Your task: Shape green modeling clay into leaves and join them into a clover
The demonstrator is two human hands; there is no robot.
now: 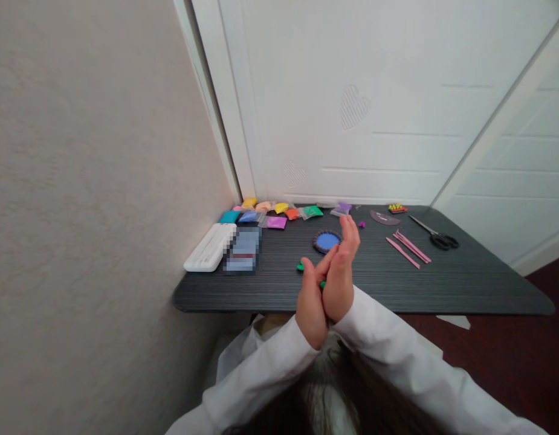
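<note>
My left hand (312, 308) and my right hand (340, 287) are pressed palm to palm above the front of the table. Between the palms sits a small lump of green clay (323, 284), mostly hidden. Both hands have their fingers stretched out, the right ones pointing up and away. Another green clay piece (300, 266) lies on the table just left of my fingers. Behind the hands is a round blue clay disc (327, 242) with a dark braided rim, partly covered by my right hand. A small purple clay bit (361, 224) rests beyond them.
Colored clay packets (275, 223) line the back left of the dark table (261, 296). A white case (210, 248) and a blurred flat item (243, 249) lie left. To the right are pink modeling tools (410, 248), scissors (437, 238), a translucent scraper (385, 217) and a red-yellow piece (397, 208).
</note>
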